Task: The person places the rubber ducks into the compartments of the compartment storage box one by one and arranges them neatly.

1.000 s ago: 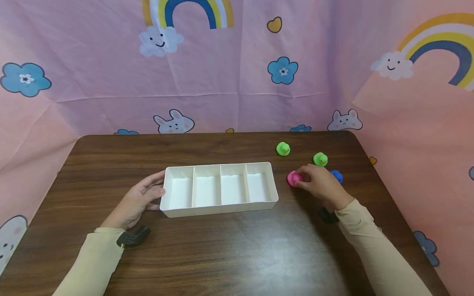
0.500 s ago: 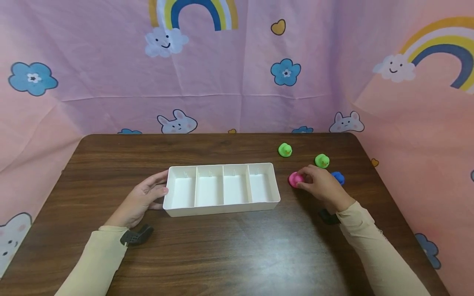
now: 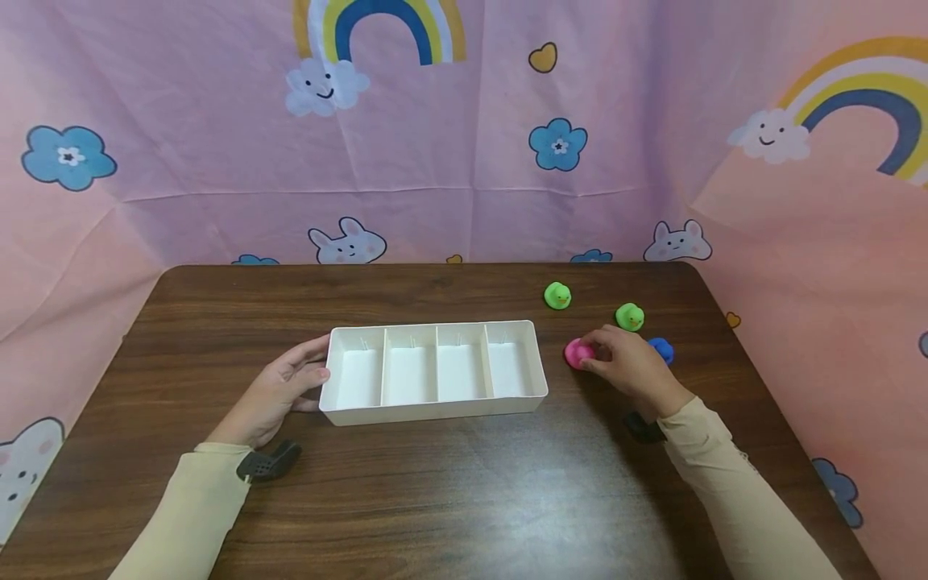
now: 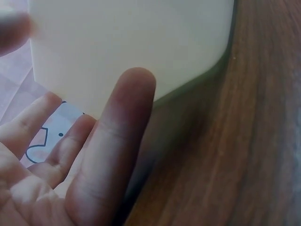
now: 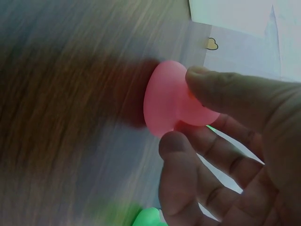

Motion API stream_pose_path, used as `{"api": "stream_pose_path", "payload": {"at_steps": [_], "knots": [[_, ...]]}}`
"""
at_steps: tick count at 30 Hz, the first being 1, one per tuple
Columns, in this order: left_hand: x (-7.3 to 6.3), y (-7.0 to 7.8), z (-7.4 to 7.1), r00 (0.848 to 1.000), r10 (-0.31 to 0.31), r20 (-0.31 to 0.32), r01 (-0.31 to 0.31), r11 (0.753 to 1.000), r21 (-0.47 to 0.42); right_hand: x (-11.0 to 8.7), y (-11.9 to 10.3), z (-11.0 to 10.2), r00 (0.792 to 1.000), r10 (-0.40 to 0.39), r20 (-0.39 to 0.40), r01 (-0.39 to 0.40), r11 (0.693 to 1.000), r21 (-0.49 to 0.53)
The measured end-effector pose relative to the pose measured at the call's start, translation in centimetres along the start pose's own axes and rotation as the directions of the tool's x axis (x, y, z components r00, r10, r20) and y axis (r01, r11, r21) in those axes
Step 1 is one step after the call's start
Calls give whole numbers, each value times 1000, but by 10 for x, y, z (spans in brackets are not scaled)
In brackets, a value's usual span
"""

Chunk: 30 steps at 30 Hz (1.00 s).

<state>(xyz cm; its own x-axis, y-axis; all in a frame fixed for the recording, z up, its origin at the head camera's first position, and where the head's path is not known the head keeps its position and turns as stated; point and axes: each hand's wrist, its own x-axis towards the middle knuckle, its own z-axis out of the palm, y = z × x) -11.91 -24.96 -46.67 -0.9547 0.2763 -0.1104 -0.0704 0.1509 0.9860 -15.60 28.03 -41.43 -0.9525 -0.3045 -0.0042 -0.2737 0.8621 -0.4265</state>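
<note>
On the brown table stands a white tray (image 3: 433, 408) with several compartments in a row. My left hand (image 3: 279, 391) is at its left end; in the left wrist view, outstretched fingers (image 4: 134, 94) touch the tray's end wall (image 4: 136, 42). To the right of the tray, my right hand (image 3: 631, 362) pinches a small pink rubber duck (image 3: 576, 353) between thumb and finger. In the right wrist view the pink duck (image 5: 162, 101) is at the table surface, its orange beak partly covered by the thumb.
Behind my right hand are two green ducks, one farther back (image 3: 557, 296) and one nearer (image 3: 629, 316). A blue toy (image 3: 661, 349) is partly hidden by that hand. A patterned pink curtain (image 3: 435, 145) hangs behind the table (image 3: 406, 491).
The head view has shifted slightly. Both hands keep their places, the left at the tray's end and the right on the pink duck.
</note>
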Motion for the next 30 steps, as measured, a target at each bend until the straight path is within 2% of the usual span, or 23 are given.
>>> {"api": "stream_pose_path", "payload": {"at_steps": [20, 30], "knots": [[-1, 0, -1, 1000, 14, -5, -14, 1000, 19, -2, 0, 2, 998, -31, -58, 30, 999, -29], [-2, 0, 1, 1000, 17, -5, -17, 1000, 6, -5, -14, -6, 993, -27, -116, 28, 1000, 5]]}}
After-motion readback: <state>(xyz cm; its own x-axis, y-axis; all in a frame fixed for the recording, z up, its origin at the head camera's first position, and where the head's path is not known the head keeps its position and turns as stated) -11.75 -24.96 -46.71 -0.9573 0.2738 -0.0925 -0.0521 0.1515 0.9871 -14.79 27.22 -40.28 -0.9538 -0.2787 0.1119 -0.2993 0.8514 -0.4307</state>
